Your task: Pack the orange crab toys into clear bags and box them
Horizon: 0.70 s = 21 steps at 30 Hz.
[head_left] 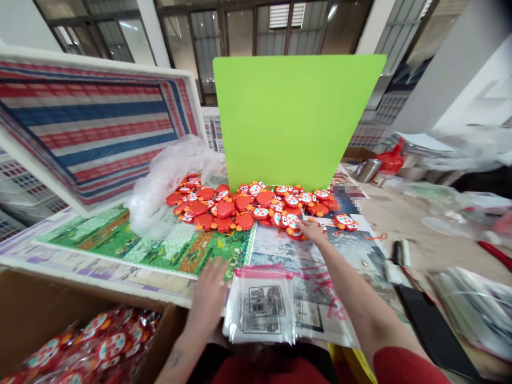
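Before the green board (pixel 296 117), the red toys (pixel 225 209) lie heaped, likely for easy reach; your right hand (pixel 314 231) meets them, its grip unclear; your left hand (pixel 208 290), fingers loosely apart, is beside the plastic bags (pixel 262 312).

Right hand (pixel 312 230): reaching out over the table, fingers at the near edge of the red toy pile (pixel 226 209)
Left hand (pixel 212 285): low over the table edge, fingers spread, just beside the clear bags (pixel 262 306)
Green board (pixel 296 122): standing up behind the toys
Cardboard box (pixel 92 298): at the left, wrapped red toys (pixel 112 346) inside
Striped liner (pixel 100 122): filling the tilted white frame (pixel 188 85)
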{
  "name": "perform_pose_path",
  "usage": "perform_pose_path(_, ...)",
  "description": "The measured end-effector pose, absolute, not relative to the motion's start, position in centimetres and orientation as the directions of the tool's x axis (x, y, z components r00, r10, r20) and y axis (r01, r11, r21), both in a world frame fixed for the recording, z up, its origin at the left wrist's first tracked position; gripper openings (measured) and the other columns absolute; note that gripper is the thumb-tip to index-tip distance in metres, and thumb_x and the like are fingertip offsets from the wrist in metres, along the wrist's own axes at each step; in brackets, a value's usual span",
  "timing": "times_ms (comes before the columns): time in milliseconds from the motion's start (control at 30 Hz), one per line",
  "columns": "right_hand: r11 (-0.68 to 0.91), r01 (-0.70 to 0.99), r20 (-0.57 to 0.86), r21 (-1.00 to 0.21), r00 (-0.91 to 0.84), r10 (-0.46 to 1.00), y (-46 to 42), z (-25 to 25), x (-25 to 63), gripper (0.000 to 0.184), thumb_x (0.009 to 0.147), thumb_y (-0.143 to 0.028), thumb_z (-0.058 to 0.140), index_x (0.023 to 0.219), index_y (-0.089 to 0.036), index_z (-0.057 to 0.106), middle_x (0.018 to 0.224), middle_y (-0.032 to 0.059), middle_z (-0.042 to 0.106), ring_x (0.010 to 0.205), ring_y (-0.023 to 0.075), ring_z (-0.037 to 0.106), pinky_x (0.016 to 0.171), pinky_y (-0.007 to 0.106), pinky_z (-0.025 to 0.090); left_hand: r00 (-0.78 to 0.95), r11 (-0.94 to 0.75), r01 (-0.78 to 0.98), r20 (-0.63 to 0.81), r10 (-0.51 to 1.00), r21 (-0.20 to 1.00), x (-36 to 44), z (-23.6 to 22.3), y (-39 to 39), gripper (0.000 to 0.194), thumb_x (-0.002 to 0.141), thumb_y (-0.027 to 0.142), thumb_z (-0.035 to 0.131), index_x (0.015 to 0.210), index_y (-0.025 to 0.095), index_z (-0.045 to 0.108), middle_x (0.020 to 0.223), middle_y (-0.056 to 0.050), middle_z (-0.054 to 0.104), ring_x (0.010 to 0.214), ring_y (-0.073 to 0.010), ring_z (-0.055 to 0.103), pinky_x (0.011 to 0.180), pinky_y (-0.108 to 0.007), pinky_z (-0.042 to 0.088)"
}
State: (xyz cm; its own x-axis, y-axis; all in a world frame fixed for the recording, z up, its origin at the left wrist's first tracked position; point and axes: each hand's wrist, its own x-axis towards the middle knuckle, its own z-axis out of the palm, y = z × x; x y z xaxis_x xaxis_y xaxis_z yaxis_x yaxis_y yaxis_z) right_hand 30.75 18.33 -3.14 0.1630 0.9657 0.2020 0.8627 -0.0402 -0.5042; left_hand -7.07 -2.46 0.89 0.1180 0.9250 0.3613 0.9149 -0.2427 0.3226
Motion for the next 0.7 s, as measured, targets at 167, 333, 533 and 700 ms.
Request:
perform_pose_path(167, 0.005, 0.841, 0.137, -0.54, 0.082, 0.987, 17.1, -2.5, 31.0, 0.049, 0.089, -0.056, 0.049, 0.12, -0.022, 0.067, 0.112, 0.0091, 0.069, 0.103, 0.0236, 0.062, 0.091, 0.034, 0.044, 0.357, -0.403, 0.83, 0.188, 0.915, 0.386, 2.0, -4.6, -1.4, 0.046, 0.092, 0.034, 0.05, 0.136, 0.023, 0.05, 0.148, -0.01, 0.044, 0.138, -0.0307, 0.036, 0.111, -0.052, 0.033)
perform_pose_path(333, -0.248, 0.841, 0.19, -0.48, 0.376, 0.907, 19.2, -1.1, 37.6, 0.067, 0.086, -0.053, 0.051, 0.142, -0.017, 0.043, 0.149, 0.0226, 0.033, 0.136, 0.0405, 0.031, 0.106, 0.054, 0.029, 0.431, -0.489, 0.854, 0.284, 0.856, 0.177, 1.5, -7.1, -1.3, 0.046, 0.095, 0.038, 0.045, 0.138, 0.021, 0.047, 0.148, -0.01, 0.044, 0.139, -0.0283, 0.036, 0.111, -0.051, 0.034)
perform_pose_path(533, -0.568, 0.726, -0.029, -0.389, 0.606, 0.795, 20.5, -3.9, 43.3, 0.067, 0.084, -0.063, 0.044, 0.138, -0.023, 0.045, 0.15, 0.0226, 0.028, 0.137, 0.0476, 0.023, 0.098, 0.065, 0.026, 0.457, -0.508, 0.854, 0.311, 0.834, 0.109, 1.3, -6.7, -1.5, 0.045, 0.096, 0.039, 0.043, 0.138, 0.023, 0.047, 0.146, -0.006, 0.048, 0.136, -0.0275, 0.041, 0.11, -0.048, 0.035)
perform_pose_path(700, -0.434, 0.893, 0.186, -0.118, 0.449, 0.874, 16.8, -5.0, 41.2, 0.052, 0.085, -0.047, 0.051, 0.123, -0.011, 0.051, 0.118, 0.0247, 0.051, 0.11, 0.0392, 0.054, 0.089, 0.05, 0.039, 0.444, -0.505, 0.847, 0.301, 0.844, 0.169, 1.7, -6.3, -1.7, 0.042, 0.096, 0.035, 0.044, 0.135, 0.021, 0.051, 0.141, -0.006, 0.053, 0.135, -0.0277, 0.042, 0.112, -0.048, 0.03)
